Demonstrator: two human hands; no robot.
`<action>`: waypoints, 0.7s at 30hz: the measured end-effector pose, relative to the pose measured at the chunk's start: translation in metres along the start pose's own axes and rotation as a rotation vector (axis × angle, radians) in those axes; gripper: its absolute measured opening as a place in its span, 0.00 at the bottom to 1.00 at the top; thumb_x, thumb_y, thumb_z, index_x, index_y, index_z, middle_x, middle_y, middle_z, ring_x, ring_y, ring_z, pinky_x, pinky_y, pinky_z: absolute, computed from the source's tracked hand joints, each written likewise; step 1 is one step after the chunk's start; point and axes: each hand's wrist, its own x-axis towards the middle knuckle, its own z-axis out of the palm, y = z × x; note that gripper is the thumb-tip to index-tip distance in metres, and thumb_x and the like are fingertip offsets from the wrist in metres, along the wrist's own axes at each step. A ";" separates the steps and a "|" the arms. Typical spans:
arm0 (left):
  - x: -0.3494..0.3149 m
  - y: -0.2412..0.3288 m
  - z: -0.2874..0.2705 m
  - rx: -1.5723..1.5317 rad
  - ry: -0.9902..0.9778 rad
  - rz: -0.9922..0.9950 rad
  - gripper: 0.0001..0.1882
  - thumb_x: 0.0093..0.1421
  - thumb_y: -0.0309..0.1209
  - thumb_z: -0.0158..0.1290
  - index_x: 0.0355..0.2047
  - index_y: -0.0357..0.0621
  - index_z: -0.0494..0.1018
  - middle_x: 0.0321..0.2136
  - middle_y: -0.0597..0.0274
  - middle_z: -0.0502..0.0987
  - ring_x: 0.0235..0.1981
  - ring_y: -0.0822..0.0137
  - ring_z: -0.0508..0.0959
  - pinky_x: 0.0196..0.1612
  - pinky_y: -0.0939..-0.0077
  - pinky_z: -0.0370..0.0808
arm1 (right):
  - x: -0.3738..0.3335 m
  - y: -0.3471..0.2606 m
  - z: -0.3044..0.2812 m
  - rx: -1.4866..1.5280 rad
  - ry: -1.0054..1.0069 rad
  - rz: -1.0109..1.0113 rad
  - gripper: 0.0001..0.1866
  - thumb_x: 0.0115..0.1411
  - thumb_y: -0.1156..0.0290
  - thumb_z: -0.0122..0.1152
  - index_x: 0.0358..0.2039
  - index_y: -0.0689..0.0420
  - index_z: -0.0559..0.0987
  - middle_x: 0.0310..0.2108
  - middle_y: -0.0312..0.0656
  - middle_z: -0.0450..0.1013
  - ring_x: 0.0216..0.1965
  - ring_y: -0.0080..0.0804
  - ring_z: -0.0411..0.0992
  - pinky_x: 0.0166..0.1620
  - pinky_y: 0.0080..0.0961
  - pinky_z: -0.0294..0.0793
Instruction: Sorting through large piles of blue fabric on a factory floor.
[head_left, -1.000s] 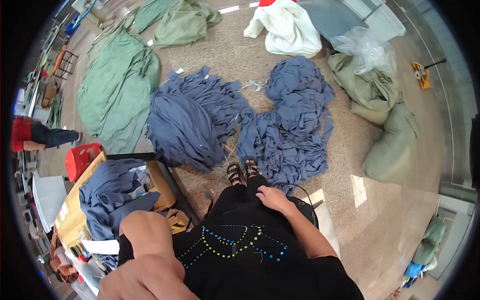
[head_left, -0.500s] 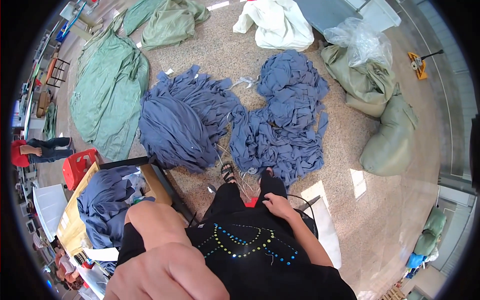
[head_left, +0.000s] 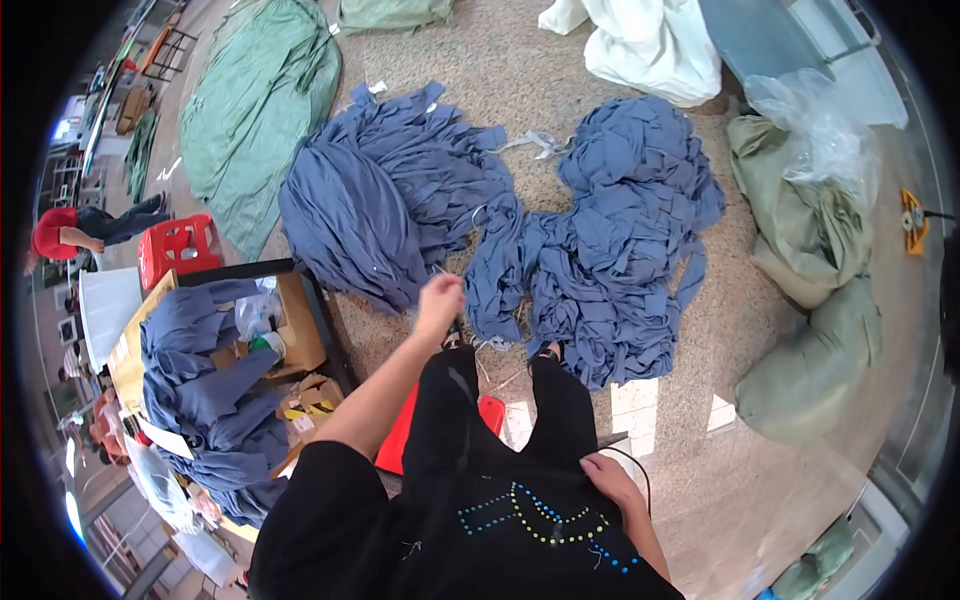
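My left hand (head_left: 440,300) is stretched forward over my knees, its fingers curled, right at the near edge of a fanned pile of blue-grey cloth pieces (head_left: 380,200) on the speckled floor. Whether it pinches anything is hidden. A second, more tangled heap of blue-grey strips (head_left: 620,230) lies to the right of it. My right hand (head_left: 605,475) rests flat on my black clothing at the hip, beside a thin dark cable. I sit on a red stool (head_left: 490,412).
At my left stands a table (head_left: 130,350) with more blue cloth (head_left: 190,390) and a cardboard box (head_left: 298,335). Beyond are a red crate (head_left: 180,245), a bending person in red (head_left: 60,232), green cloth (head_left: 260,110), white cloth (head_left: 650,45), green sacks (head_left: 810,370) and a clear plastic bag (head_left: 815,120).
My left arm, earlier raised close under the camera, has reached out to the edge of the blue piles. My head has tipped forward, so the piles look nearer. My right hand stays at my hip.
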 end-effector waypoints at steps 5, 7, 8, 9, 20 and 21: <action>0.070 -0.170 0.045 0.891 -0.185 0.154 0.14 0.44 0.32 0.47 0.33 0.40 0.69 0.29 0.45 0.73 0.32 0.50 0.73 0.36 0.63 0.69 | 0.053 0.030 -0.028 0.353 -0.130 0.109 0.14 0.54 0.64 0.49 0.35 0.61 0.71 0.25 0.42 0.71 0.28 0.27 0.69 0.33 0.20 0.67; 0.089 -0.186 0.068 0.865 -0.221 0.049 0.16 0.44 0.34 0.48 0.34 0.39 0.69 0.32 0.44 0.72 0.36 0.49 0.71 0.39 0.62 0.68 | 0.094 0.037 -0.037 0.567 -0.195 0.228 0.14 0.55 0.66 0.49 0.39 0.60 0.69 0.24 0.40 0.70 0.25 0.24 0.69 0.28 0.17 0.69; 0.102 -0.190 0.078 0.869 -0.222 0.045 0.16 0.44 0.34 0.48 0.34 0.39 0.69 0.32 0.44 0.72 0.36 0.49 0.71 0.39 0.62 0.68 | 0.122 0.046 -0.041 0.611 -0.183 0.166 0.14 0.55 0.67 0.49 0.39 0.61 0.68 0.24 0.40 0.70 0.24 0.24 0.69 0.27 0.18 0.70; 0.116 -0.199 0.084 0.845 -0.191 0.007 0.17 0.44 0.35 0.49 0.35 0.39 0.69 0.32 0.44 0.72 0.36 0.49 0.71 0.40 0.62 0.68 | 0.148 0.042 -0.046 0.606 -0.148 0.132 0.14 0.55 0.67 0.48 0.39 0.61 0.68 0.24 0.40 0.69 0.24 0.24 0.69 0.27 0.18 0.70; 0.266 -0.289 0.125 0.993 0.112 -0.246 0.23 0.45 0.39 0.51 0.40 0.39 0.65 0.43 0.49 0.65 0.45 0.51 0.66 0.44 0.60 0.65 | 0.418 0.017 -0.083 -0.113 0.187 -0.404 0.14 0.53 0.68 0.50 0.38 0.61 0.68 0.27 0.44 0.71 0.28 0.32 0.70 0.32 0.26 0.69; 0.276 -0.293 0.121 0.839 0.263 -0.225 0.20 0.45 0.36 0.49 0.38 0.37 0.66 0.38 0.48 0.67 0.43 0.51 0.68 0.42 0.59 0.65 | 0.429 0.014 -0.081 -0.151 0.231 -0.388 0.15 0.51 0.67 0.51 0.38 0.61 0.69 0.27 0.47 0.70 0.30 0.39 0.69 0.33 0.29 0.68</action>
